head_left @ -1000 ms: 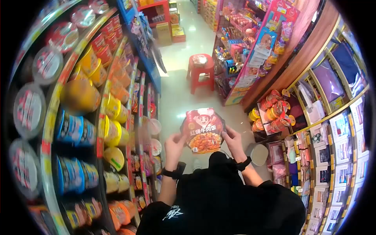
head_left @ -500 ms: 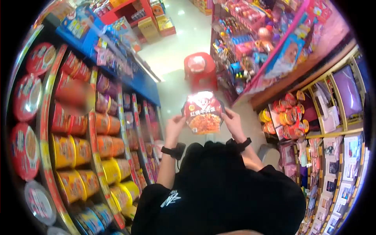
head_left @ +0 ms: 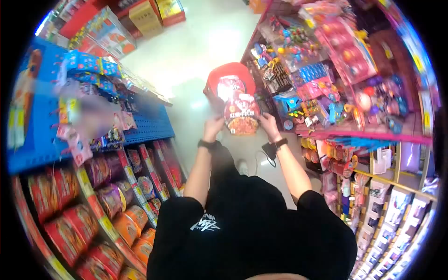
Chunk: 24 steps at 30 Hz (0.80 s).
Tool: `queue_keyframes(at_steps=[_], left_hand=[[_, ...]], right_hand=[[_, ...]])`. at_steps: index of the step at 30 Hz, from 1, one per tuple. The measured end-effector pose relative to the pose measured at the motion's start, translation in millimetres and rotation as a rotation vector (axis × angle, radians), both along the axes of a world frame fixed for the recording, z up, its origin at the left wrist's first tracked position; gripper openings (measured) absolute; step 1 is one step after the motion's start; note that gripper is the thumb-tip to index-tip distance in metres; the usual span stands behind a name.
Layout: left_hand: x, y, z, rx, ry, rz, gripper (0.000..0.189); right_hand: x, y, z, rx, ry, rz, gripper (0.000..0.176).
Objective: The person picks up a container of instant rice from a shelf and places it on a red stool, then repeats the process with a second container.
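Observation:
A red pack of braised beef rice [head_left: 241, 116], with a food picture and white Chinese lettering on its front, is held out ahead of me. My left hand [head_left: 214, 127] grips its left edge, and my right hand [head_left: 269, 125] closes on the right edge. Just beyond it stands a red plastic stool [head_left: 240, 70]. On the stool's seat lies another red-and-white package [head_left: 230, 85], its near part overlapped by the pack in this view. Dark bands circle both wrists.
Tubs of instant noodles [head_left: 72, 228] fill the shelves at left, below a blue pegboard [head_left: 149, 119] hung with small packets. At right, a pink rack [head_left: 396, 135] carries toys, with more shelving under it. Pale shiny floor [head_left: 191, 70] runs between them.
I have moved forward along the aisle, so the stool appears closer and larger. Both hands still hold the rice pack, now reaching farther out and overlapping the stool's near side in view.

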<state>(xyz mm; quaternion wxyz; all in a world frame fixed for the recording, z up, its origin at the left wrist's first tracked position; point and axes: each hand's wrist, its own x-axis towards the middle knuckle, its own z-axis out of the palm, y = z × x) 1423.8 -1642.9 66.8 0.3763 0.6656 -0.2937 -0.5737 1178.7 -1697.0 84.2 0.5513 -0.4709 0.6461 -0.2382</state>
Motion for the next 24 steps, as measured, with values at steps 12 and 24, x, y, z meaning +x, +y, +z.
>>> queue_keyframes(at_steps=[12, 24], left_hand=[[48.4, -156.3, -100.6, 0.090, -0.170, -0.160, 0.036], [44.2, -166.7, -31.2, 0.124, 0.265, -0.046, 0.059]], right_hand=[[78.9, -166.3, -36.6, 0.161, -0.105, -0.139, 0.044], [49.6, -141.4, -123.8, 0.002, -0.615, -0.065, 0.058]])
